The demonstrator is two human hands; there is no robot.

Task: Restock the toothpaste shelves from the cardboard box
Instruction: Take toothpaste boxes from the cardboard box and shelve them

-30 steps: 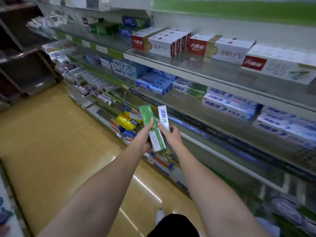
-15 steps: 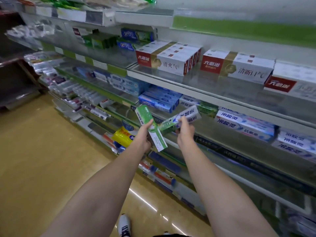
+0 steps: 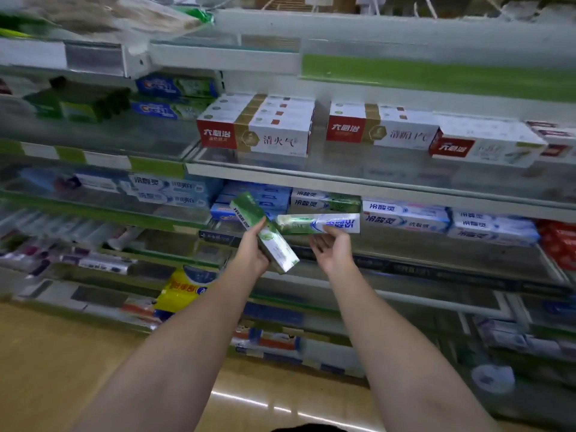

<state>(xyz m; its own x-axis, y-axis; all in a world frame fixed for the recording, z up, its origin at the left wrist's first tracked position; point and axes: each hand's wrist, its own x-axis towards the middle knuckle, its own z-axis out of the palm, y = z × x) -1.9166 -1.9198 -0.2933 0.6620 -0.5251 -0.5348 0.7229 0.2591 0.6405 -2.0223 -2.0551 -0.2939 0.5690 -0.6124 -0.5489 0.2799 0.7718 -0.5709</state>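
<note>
Toothpaste box (image 3: 318,223) lies level just above the right hand (image 3: 333,248), fingertips pinching its lower edge, likely to slide it onto the shelf (image 3: 436,244) ahead. Left hand (image 3: 253,251) grips a second green box (image 3: 265,232), tilted, probably waiting its turn.
</note>
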